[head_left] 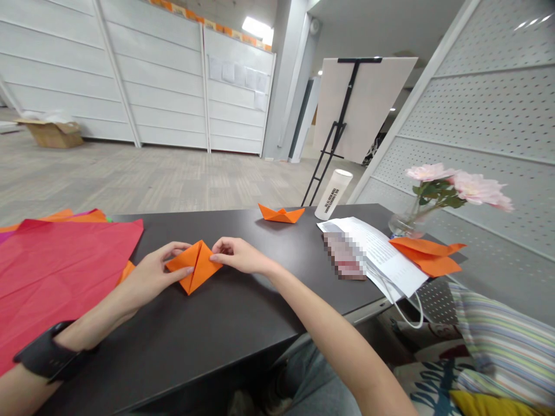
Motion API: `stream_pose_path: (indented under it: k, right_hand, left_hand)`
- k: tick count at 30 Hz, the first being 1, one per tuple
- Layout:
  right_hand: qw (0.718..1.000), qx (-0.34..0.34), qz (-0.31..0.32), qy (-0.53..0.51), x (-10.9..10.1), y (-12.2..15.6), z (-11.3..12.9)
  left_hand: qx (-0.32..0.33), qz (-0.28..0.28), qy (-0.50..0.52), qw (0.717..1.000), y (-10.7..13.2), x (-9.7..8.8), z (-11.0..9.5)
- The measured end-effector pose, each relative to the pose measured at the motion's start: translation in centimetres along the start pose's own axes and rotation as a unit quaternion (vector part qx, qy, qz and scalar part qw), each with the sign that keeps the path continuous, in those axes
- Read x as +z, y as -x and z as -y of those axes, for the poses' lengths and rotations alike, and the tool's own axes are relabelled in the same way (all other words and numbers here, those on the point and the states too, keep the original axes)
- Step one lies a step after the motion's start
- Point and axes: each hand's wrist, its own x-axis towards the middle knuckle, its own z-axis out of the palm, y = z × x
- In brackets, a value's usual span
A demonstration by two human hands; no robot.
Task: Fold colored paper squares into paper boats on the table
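A folded orange paper (196, 268), diamond-shaped with a crease line down its middle, is held between both hands just over the dark table (243, 312). My left hand (151, 271) grips its left corner, thumb on top and fingers behind. At the right corner, my right hand (234, 254) pinches the paper between thumb and fingertips. A finished-looking orange paper boat (281, 215) sits farther back on the table, apart from both hands. Large red paper sheets (69, 277) lie at the left, partly under my left forearm, with orange sheets (87, 215) showing behind them.
At the back right stands a white cylinder (333, 195). Printed papers (368, 251), a blurred-out flat item (344, 256), a white cable (418, 315), another orange folded paper (429, 257) and a glass vase (407, 224) with pink flowers occupy the right side. A striped cushion (507, 335) lies beyond the table edge.
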Motion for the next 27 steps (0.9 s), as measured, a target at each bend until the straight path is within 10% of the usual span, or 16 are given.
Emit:
stream_pose_path:
  k: [7, 27]
  right_hand:
    - [0.982, 0.064, 0.016, -0.177, -0.1, -0.2, 0.5]
    - [0.991, 0.054, -0.028, -0.117, -0.6, 0.0, 0.6]
  left_hand:
    - [-0.057, 0.013, 0.124, 0.99, 0.5, 0.5, -1.3]
    - [-0.137, -0.029, 0.17, 0.975, 0.5, -0.4, -2.5]
